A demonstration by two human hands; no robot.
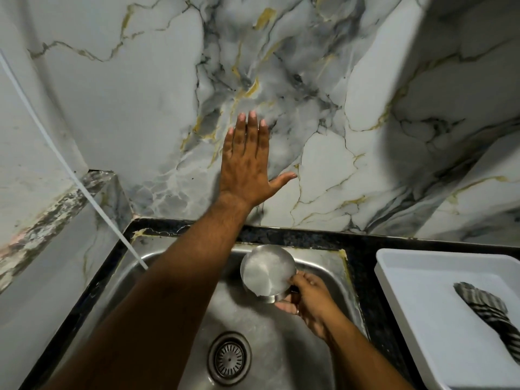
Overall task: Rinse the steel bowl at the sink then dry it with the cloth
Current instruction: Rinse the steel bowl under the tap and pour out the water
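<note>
Over the steel sink [180, 280], near its drain [229, 358], the right hand [306, 301] grips the steel bowl [267, 270] by its rim — tilted, above the basin. The striped cloth [489, 311] lies in a white tray [416, 266] beside it. Farther off, the left hand [244, 167] is spread flat and empty before the marble wall [365, 94]

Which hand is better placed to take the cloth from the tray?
The left hand, probably: it is open and free, though raised before the wall. The right hand holds the steel bowl, nearer the striped cloth.
</note>
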